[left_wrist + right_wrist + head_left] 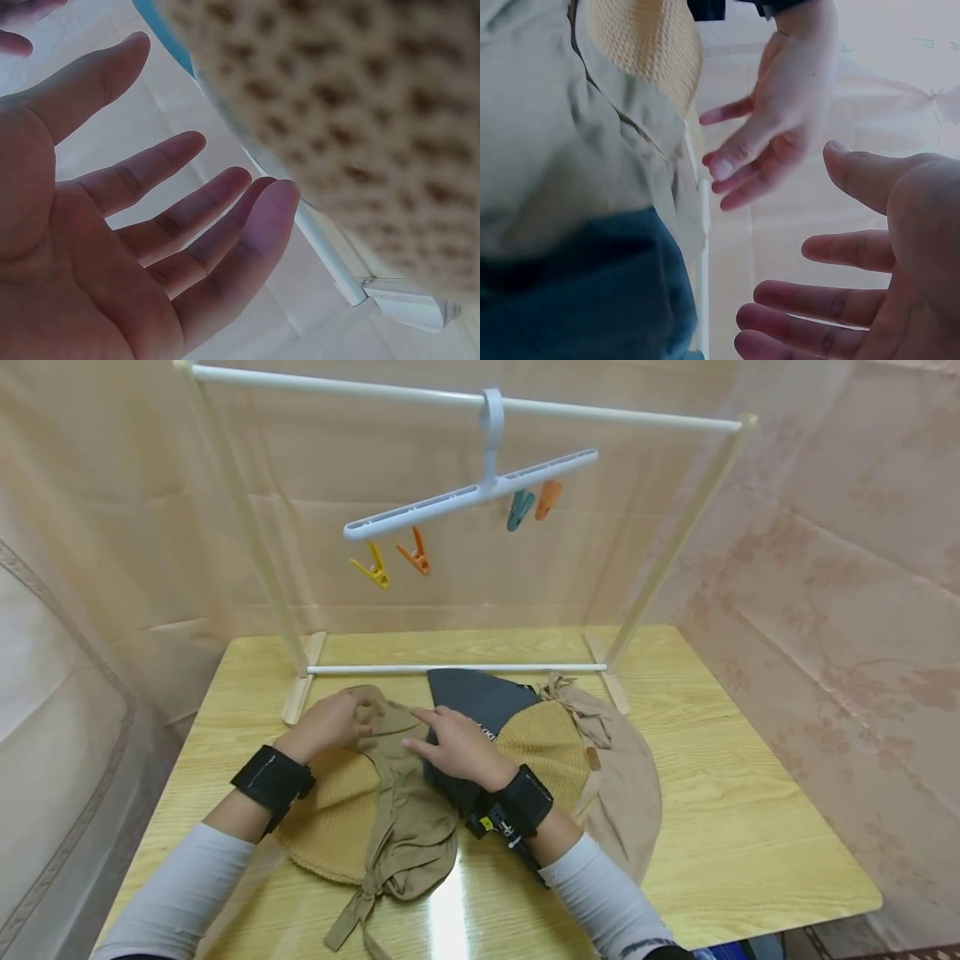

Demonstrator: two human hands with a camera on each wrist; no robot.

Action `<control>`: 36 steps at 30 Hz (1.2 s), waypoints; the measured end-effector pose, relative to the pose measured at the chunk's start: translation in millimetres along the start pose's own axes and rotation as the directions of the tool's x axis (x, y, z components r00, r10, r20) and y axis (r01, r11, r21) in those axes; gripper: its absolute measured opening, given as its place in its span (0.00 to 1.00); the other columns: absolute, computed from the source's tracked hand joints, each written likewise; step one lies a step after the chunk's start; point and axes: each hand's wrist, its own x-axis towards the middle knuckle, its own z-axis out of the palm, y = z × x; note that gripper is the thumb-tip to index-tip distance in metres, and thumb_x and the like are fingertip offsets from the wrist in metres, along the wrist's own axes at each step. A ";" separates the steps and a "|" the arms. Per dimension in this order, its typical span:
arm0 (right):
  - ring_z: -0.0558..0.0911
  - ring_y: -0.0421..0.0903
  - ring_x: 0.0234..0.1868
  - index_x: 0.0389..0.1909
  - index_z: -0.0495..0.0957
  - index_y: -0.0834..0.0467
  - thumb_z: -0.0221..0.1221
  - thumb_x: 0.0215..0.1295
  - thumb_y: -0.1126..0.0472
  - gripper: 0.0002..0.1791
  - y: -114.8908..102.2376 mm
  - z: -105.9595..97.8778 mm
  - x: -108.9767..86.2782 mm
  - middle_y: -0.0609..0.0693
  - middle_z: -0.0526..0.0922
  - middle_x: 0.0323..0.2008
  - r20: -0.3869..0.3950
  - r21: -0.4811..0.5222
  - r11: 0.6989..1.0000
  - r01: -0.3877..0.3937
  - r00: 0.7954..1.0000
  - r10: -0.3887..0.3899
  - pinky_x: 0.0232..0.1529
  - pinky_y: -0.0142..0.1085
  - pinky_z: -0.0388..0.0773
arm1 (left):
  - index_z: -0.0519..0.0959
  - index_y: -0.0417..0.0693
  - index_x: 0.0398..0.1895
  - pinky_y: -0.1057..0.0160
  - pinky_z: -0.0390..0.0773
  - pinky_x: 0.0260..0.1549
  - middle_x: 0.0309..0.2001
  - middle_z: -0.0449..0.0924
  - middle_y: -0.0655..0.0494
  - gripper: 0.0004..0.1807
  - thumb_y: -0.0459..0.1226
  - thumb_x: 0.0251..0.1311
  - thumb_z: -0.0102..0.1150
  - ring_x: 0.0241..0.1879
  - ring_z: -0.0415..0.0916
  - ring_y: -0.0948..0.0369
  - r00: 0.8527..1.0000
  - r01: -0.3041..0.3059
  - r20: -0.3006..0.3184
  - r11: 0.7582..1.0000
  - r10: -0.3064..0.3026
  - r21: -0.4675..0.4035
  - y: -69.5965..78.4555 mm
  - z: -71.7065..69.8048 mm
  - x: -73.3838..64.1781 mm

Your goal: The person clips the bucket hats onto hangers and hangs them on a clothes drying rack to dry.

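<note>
Both hands are held over a group of hats on the table. My left hand is above the left hat, which has a woven straw part and olive cloth with a tie; its fingers are loosely bent and grip nothing in the left wrist view. Over the seam between the olive cloth and a dark navy hat is my right hand, fingers relaxed and apart in the right wrist view. Partly under the navy hat lies a straw and pinkish-beige cloth hat with a bow.
Behind the hats stands a white rack. From its top bar hangs a pale blue hanger, tilted, with a yellow clip, two orange clips and a teal clip. Wooden table surface extends to the right.
</note>
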 end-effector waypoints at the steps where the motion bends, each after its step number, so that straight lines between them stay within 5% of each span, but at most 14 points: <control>1: 0.80 0.52 0.54 0.70 0.66 0.56 0.52 0.72 0.43 0.32 -1.0 1.6 0.4 0.60 0.77 0.58 0.005 -0.003 1.000 0.005 1.000 -0.005 0.52 0.45 0.78 | 0.74 0.35 0.60 0.40 0.73 0.55 0.59 0.74 0.33 0.28 0.42 0.61 0.64 0.58 0.73 0.37 1.000 0.008 0.006 1.000 -0.008 0.006 0.0 0.4 -0.4; 16: 0.80 0.47 0.55 0.69 0.67 0.54 0.52 0.71 0.41 0.32 -23.8 28.1 -0.2 0.54 0.77 0.61 0.106 0.017 0.996 0.086 0.991 -0.087 0.51 0.36 0.79 | 0.73 0.30 0.59 0.40 0.74 0.54 0.59 0.74 0.31 0.30 0.40 0.59 0.66 0.56 0.73 0.36 0.998 0.019 0.051 1.000 -0.019 0.007 -6.2 5.8 -8.1; 24: 0.72 0.37 0.29 0.65 0.72 0.53 0.55 0.68 0.40 0.31 -32.6 36.4 -0.9 0.48 0.76 0.37 0.098 -0.032 0.985 0.167 0.982 -0.163 0.27 0.26 0.67 | 0.74 0.30 0.58 0.41 0.74 0.53 0.56 0.76 0.31 0.28 0.40 0.59 0.65 0.56 0.74 0.36 0.998 0.024 0.057 1.000 -0.025 0.019 -10.7 5.5 -12.0; 31: 0.79 0.37 0.41 0.64 0.74 0.52 0.55 0.68 0.41 0.29 -39.0 44.8 -1.8 0.48 0.80 0.53 0.114 -0.059 0.970 0.237 0.967 -0.229 0.37 0.24 0.73 | 0.75 0.30 0.57 0.41 0.75 0.51 0.54 0.77 0.31 0.26 0.41 0.61 0.64 0.54 0.75 0.37 0.999 0.005 0.049 1.000 -0.005 0.017 -16.7 5.6 -17.7; 36: 0.79 0.35 0.41 0.60 0.77 0.50 0.59 0.65 0.42 0.26 -41.9 51.1 -2.5 0.47 0.80 0.53 0.113 -0.045 0.963 0.267 0.959 -0.260 0.35 0.21 0.72 | 0.79 0.32 0.52 0.41 0.75 0.51 0.52 0.80 0.33 0.22 0.39 0.60 0.65 0.54 0.76 0.37 0.999 -0.039 0.032 0.999 0.039 0.006 -18.8 8.2 -18.6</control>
